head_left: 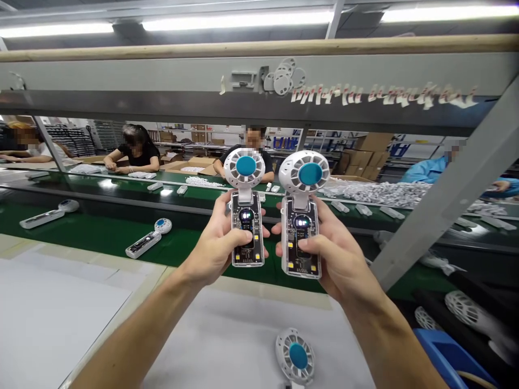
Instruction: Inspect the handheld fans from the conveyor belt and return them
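My left hand [217,240] is wrapped round a handheld fan [246,167], its thumb pressed on the dark front of the handle. My right hand [334,248] grips a second handheld fan [304,172] beside it, thumb likewise on the front. Both fans stand upright, with white round heads, blue centres and clear handles showing circuit boards and lit displays. The two are held apart, above the work surface. Below them another fan head [295,356] lies on the white table sheet [227,335], its lower end cut off by the frame.
Two more fans, one whitish [48,214] and one with a blue centre [150,237], lie on the green conveyor belt [101,237]. Across it, several people sit near heaps of small white parts [377,192]. A slanted metal post [441,189] and blue bin [450,359] are at right.
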`<action>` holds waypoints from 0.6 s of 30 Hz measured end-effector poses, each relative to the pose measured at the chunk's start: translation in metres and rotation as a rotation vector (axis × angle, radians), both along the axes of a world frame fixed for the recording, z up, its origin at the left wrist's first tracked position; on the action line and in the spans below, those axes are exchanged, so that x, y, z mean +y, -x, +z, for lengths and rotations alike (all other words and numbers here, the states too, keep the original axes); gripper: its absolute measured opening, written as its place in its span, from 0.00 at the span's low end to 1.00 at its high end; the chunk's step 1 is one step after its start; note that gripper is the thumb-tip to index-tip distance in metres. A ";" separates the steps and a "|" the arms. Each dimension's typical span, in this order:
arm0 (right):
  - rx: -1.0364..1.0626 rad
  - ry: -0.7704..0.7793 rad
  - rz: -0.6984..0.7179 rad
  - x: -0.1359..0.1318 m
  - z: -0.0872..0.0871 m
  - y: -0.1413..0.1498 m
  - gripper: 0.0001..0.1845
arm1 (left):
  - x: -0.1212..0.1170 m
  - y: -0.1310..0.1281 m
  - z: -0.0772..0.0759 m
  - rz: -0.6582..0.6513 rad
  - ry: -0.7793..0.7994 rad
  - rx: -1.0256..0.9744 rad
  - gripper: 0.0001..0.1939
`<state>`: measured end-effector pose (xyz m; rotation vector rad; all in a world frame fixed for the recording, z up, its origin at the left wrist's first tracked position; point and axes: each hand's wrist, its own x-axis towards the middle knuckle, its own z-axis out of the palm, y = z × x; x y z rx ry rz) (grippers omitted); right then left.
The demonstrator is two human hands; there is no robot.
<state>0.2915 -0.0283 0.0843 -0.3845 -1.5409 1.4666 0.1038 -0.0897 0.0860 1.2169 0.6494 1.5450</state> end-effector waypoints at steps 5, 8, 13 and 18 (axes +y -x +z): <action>-0.004 0.008 0.014 0.003 -0.002 0.002 0.39 | 0.001 -0.004 -0.002 0.037 0.003 -0.057 0.36; -0.004 -0.010 0.018 0.002 -0.001 0.002 0.37 | 0.002 -0.004 -0.004 0.025 -0.007 -0.070 0.34; -0.026 0.028 -0.009 0.002 -0.001 0.002 0.43 | 0.003 -0.004 -0.006 -0.005 0.004 -0.073 0.34; -0.028 0.048 0.013 -0.005 0.004 0.002 0.41 | 0.003 -0.006 -0.006 0.017 0.028 -0.067 0.38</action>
